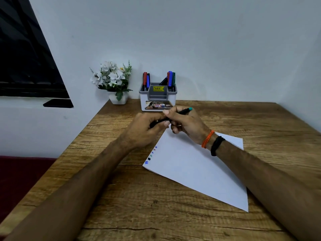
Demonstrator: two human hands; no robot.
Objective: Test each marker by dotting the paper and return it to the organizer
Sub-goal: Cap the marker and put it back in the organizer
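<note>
1 marker [180,113], black-bodied with a teal end, is held level above the table [121,197], just in front of the organizer [157,100] and beyond the far corner of the paper [196,167]. Both hands share it, which reads as a cap being pulled off or pushed on; which of the 2 cannot be told from here. The right hand [184,123] wraps the teal-ended part, fingers curled round the barrel with the thumb on top. The left hand [147,131] closes on the dark opposite end, thumb and fingers pinching it, so the marker bridges the 2 fists. Both forearms reach forward and converge, wrists raised off the wood; the right wrist, with an orange thread and a black band, hangs over the paper's far edge.

About 6 small dots [151,154] run along the paper's left edge, so testing seems well along. The organizer keeps 2 clusters of markers upright, one in each side pocket, probably within easy reach for swapping. A white pot of flowers [112,80] stands to its left against the wall.
</note>
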